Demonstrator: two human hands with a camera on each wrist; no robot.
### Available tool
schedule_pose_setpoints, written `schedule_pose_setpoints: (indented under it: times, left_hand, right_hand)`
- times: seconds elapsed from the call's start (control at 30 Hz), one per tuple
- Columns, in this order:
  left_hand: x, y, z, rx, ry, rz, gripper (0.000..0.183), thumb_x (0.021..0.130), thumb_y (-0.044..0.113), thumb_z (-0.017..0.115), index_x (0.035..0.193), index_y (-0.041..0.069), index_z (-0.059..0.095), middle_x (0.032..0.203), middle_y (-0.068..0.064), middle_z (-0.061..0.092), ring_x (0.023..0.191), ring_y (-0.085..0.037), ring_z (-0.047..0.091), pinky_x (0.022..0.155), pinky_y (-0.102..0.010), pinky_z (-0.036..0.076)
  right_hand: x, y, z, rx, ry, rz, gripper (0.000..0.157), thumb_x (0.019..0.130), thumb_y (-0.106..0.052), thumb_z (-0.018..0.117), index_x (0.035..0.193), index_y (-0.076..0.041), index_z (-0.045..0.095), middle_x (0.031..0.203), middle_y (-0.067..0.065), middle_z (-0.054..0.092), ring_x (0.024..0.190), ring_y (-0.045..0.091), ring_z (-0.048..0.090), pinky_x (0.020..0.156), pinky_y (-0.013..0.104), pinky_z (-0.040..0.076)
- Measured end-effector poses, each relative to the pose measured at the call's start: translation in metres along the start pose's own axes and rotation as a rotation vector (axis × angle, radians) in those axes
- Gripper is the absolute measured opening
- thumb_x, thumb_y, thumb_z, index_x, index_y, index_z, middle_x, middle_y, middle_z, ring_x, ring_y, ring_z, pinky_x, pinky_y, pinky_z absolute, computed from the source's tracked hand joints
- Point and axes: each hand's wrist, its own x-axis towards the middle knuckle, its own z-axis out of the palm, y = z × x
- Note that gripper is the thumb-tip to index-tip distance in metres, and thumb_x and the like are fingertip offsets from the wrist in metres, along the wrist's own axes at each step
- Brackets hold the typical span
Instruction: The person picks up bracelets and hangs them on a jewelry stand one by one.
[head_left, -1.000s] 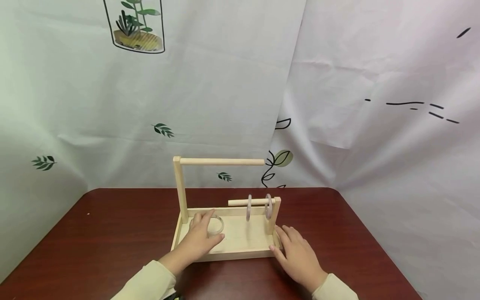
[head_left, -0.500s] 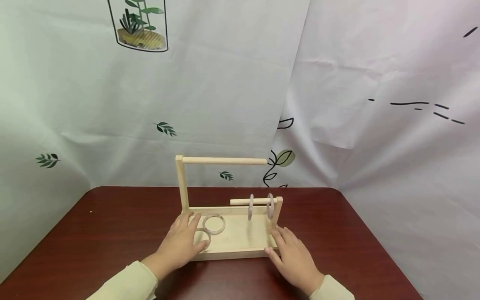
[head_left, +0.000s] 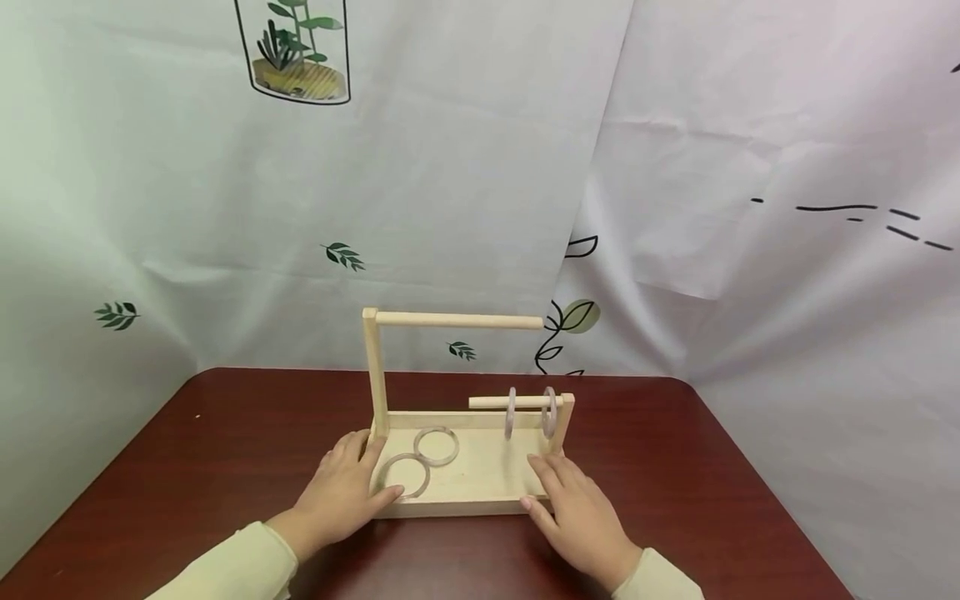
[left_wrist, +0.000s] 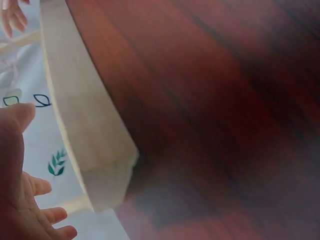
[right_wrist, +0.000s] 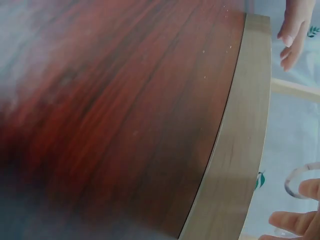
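A pale wooden bangle stand, a shallow tray [head_left: 465, 507] with two posts and bars, sits on the table. At its left end is my left hand [head_left: 337, 492], fingers extended, thumb over the front rim near a marbled bangle [head_left: 429, 475]. That bangle lies flat in the tray, touching a second bangle [head_left: 457, 446] behind it. Two more, an inner bangle [head_left: 511, 425] and an outer bangle [head_left: 550, 429], hang on the short lower bar [head_left: 487, 402]. My right hand [head_left: 581, 517] is at the right end, fingers spread over the corner by the short post, holding nothing.
A tall post [head_left: 376, 375] at the tray's left carries the upper bar [head_left: 457, 320], which bears no bangles. The dark red wooden table [head_left: 262, 442] extends around the stand. A white printed cloth [head_left: 450, 167] hangs behind it.
My left hand has drawn back left from over the tray to its left end, uncovering the two flat bangles. My right hand has shifted slightly at its corner. The view has swung a little left.
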Motion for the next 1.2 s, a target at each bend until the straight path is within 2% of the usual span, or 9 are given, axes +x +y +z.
schedule_pose_setpoints:
  times: [0.27,0.47,0.73,0.93,1.2]
  left_hand:
    - [-0.004,-0.017,0.005,0.009,-0.038,-0.009,0.073,0.085,0.048,0.068,0.135,-0.001,0.05,0.135,-0.029,0.043,0.128,-0.048,0.039,0.095,-0.065,0.036]
    - [-0.006,-0.027,0.008,-0.041,-0.049,-0.02,0.074,0.086,0.052,0.065,0.138,0.002,0.048,0.137,-0.027,0.042,0.129,-0.047,0.038,0.095,-0.065,0.036]
    - [-0.007,-0.033,0.006,-0.067,-0.088,-0.006,0.072,0.088,0.049,0.064,0.142,0.004,0.046,0.137,-0.027,0.042,0.128,-0.047,0.039,0.095,-0.065,0.037]
    - [-0.008,-0.037,0.003,-0.086,-0.145,-0.009,0.07,0.091,0.048,0.061,0.143,0.004,0.045,0.14,-0.027,0.04,0.13,-0.048,0.036,0.097,-0.064,0.035]
    - [-0.009,-0.044,0.003,-0.118,-0.203,0.002,0.071,0.092,0.054,0.056,0.145,0.009,0.043,0.144,-0.024,0.038,0.131,-0.047,0.036,0.096,-0.064,0.036]
  right_hand:
    - [0.003,-0.009,0.003,0.001,0.009,-0.039,0.053,0.094,-0.043,0.059,0.135,-0.009,0.055,0.128,0.015,0.057,0.12,0.033,0.054,0.091,0.052,0.047]
    - [0.006,-0.016,0.008,-0.007,0.02,-0.085,0.051,0.095,-0.045,0.057,0.133,-0.011,0.056,0.127,0.013,0.057,0.12,0.029,0.055,0.091,0.047,0.048]
    - [0.01,-0.022,0.012,-0.008,0.043,-0.134,0.05,0.094,-0.044,0.058,0.133,-0.012,0.056,0.126,0.012,0.058,0.118,0.027,0.055,0.094,0.047,0.046]
    - [0.013,-0.027,0.015,-0.001,0.05,-0.166,0.05,0.093,-0.042,0.06,0.133,-0.011,0.056,0.125,0.011,0.059,0.117,0.025,0.057,0.094,0.045,0.046]
    - [0.019,-0.034,0.018,0.021,0.036,-0.181,0.052,0.097,-0.047,0.052,0.134,-0.011,0.054,0.128,0.012,0.057,0.118,0.025,0.056,0.093,0.042,0.048]
